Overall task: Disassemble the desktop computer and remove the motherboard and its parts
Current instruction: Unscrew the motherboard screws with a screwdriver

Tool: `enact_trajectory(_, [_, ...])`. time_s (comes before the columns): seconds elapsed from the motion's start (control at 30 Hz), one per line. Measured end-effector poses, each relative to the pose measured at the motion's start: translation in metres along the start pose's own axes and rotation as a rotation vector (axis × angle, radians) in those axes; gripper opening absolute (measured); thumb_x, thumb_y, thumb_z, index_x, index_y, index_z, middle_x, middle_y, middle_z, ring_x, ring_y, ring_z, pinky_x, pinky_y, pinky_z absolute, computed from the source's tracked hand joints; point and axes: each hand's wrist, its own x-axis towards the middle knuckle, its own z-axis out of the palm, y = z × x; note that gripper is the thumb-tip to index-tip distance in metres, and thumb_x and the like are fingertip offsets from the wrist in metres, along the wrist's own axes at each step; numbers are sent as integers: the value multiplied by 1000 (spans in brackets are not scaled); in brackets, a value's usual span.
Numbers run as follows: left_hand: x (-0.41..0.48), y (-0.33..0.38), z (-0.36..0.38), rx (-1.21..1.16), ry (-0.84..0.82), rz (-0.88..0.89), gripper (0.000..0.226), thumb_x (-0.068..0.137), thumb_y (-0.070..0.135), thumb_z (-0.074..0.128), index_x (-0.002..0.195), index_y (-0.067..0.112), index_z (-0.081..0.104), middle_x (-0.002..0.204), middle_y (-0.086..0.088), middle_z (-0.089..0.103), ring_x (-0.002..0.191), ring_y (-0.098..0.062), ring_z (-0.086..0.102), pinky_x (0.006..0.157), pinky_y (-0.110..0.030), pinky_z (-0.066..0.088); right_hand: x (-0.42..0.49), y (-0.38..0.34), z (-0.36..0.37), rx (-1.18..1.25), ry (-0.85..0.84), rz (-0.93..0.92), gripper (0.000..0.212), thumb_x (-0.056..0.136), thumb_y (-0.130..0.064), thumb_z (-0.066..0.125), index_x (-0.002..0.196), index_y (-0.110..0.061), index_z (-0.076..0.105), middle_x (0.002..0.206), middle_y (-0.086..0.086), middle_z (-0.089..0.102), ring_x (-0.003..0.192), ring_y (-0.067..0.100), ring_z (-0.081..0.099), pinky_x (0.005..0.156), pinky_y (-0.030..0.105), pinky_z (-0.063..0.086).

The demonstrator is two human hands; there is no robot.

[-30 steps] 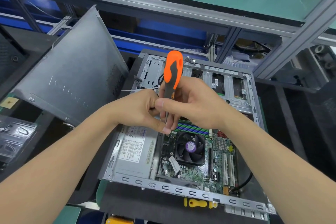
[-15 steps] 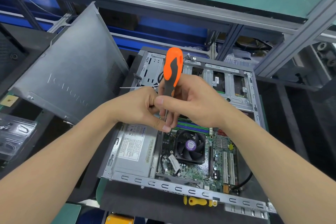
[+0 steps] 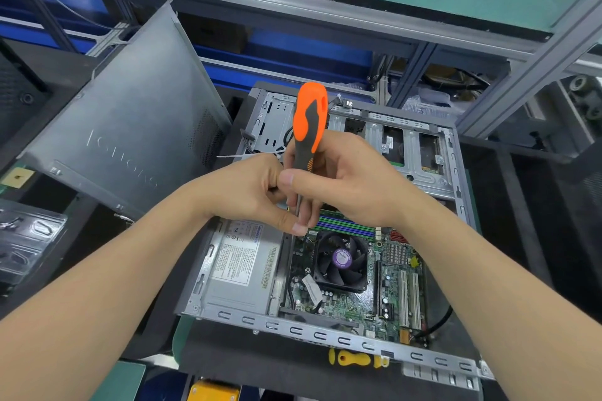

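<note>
- Hands meet above the middle of the open computer case (image 3: 325,337), which lies on its side on the dark work surface with its inside facing up.
- Right hand (image 3: 355,185) grips the screwdriver (image 3: 309,120) low on its orange-and-grey handle, thumb pressed across the front; the tool stands nearly upright, with the shaft pointing down into the case.
- Left hand (image 3: 244,189) sits just beside the right, touching it, with fingers curled in close against the metal shaft. I cannot tell whether they pinch the shaft or only rest on it.
- The screwdriver's tip is hidden behind the fingers.
- Motherboard (image 3: 391,290) is in the case, on the right half of its floor, with the black CPU fan (image 3: 342,259) mounted on it just below the hands.
- Memory sticks (image 3: 348,227) show as green and purple strips between the fan and the right hand.
- Power supply (image 3: 241,267), a grey box with a white label, fills the case's left side beside the board.
- Side panel (image 3: 130,127) leans tilted to the left of the case, apart from it.
- A yellow-handled tool (image 3: 353,358) lies just in front of the case's near rail.
</note>
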Motion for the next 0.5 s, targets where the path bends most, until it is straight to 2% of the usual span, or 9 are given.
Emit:
enact_trajectory(0.1, [0,0,1,16,3,-23,62,78,51,84,76,-8,66,76,-34,60,70,-53,47,67,-65,37,0,1,0,-3,-2,6,18,98,-18,65,102,-2,57,76,10,71,59,36,73,55,48,61])
enact_trajectory(0.23, [1,-2,-1,8,4,-4,49,80,49,85,81,1,72,77,-36,60,72,-55,50,71,-68,38,0,2,0,15,2,6,18,99,-17,65,103,-2,56,76,11,71,60,38,73,55,48,61])
enact_trajectory(0.33, [1,-2,-1,-1,6,25,37,81,47,85,82,11,75,76,-36,59,70,-56,48,67,-66,37,1,2,0,20,2,-3,18,98,-19,65,102,-3,56,75,11,71,59,38,73,54,46,61])
enact_trajectory(0.5, [1,-4,0,-4,5,35,40,79,46,86,79,8,74,77,-35,60,70,-55,47,66,-65,36,2,4,2,25,-1,3,18,98,-18,65,102,-3,56,76,11,70,60,38,73,54,48,61])
